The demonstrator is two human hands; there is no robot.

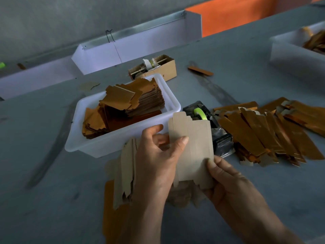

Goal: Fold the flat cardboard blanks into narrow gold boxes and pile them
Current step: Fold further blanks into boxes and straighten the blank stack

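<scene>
A person works at a grey table [246, 55], seen from above through a head-worn camera. The job looks well under way but far from finished. Toward the table's right edge lies a loose pile of folded gold boxes [274, 132], narrow and overlapping. A white plastic tub [98, 145] near the table's middle holds a thick stack of flat gold blanks [140, 101], so plenty remains to fold. Between tub and pile sits a black tape dispenser [211, 127] with a green roll.

Both hands hold one flat blank [193, 150] above the table's near edge, its plain brown side facing up, not yet folded into a box. The left hand [158, 155] grips its left side, thumb on top and fingers curled behind. The right hand [226, 178] pinches its lower right corner, thumb on top. More brown blanks [124, 168] lie just under the left hand. At the far edge stands a small cardboard box [158, 67].
</scene>
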